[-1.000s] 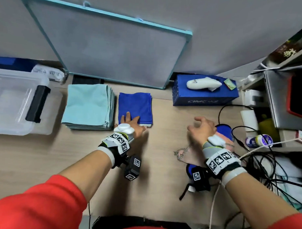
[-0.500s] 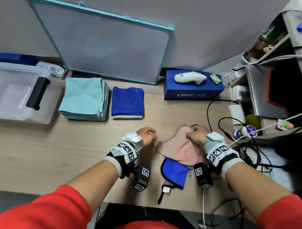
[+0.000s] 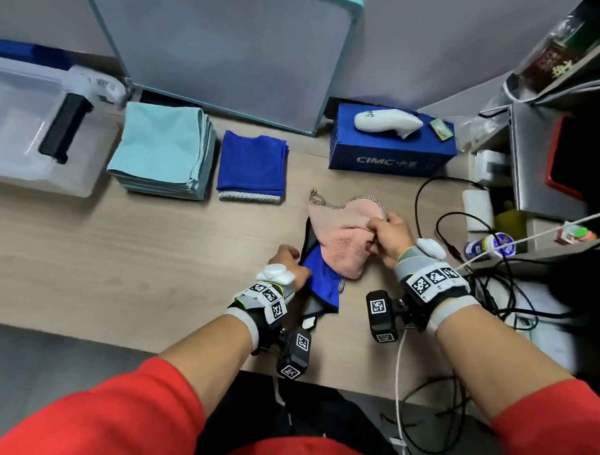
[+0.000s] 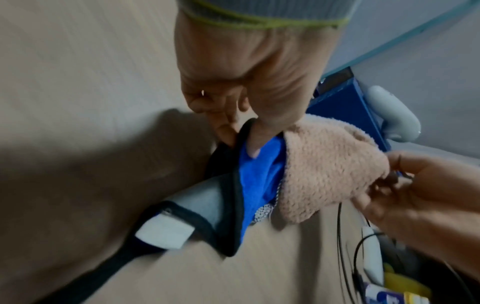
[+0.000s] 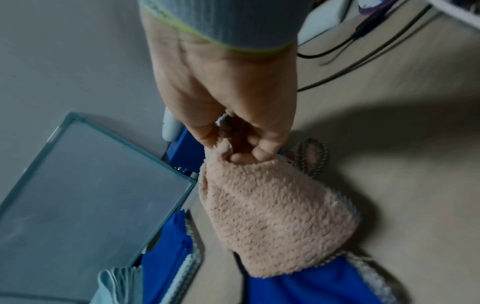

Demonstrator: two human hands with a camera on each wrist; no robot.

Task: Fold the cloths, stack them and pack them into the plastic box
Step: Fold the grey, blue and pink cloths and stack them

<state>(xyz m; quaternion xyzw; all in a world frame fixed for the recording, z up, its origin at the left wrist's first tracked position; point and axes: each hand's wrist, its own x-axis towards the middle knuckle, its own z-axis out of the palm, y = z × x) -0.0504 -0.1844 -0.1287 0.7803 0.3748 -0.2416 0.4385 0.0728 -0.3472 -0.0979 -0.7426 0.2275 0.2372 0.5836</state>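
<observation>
At the far left of the pale wood-grain desk sits the clear plastic box with a black handle, holding no cloth that can be seen. Just right of it is the thick stack of smooth, pale teal folded cloths, and beside that the plush royal-blue folded cloth with a speckled grey hem; both lie as they did half a second ago.

Nearer the person, the left hand has left the pink cloth's edge, which it pinched half a second ago, and now pinches the black-bound edge of a blue microfibre cloth between thumb and fingers. That cloth has a grey reverse side and a white label at one corner, and it lies crumpled on the desk.

On top of it is the fluffy, nubbly pink cloth with a speckled braided trim and hanging loop. It is now bunched up and lifted at its right side, no longer spread between both hands. The right hand grips it, fingers curled into the pile.

Behind, a teal-framed grey board leans on the wall; right of it a blue cardboard box carries a white moulded object. Black cables loop at the far right.
</observation>
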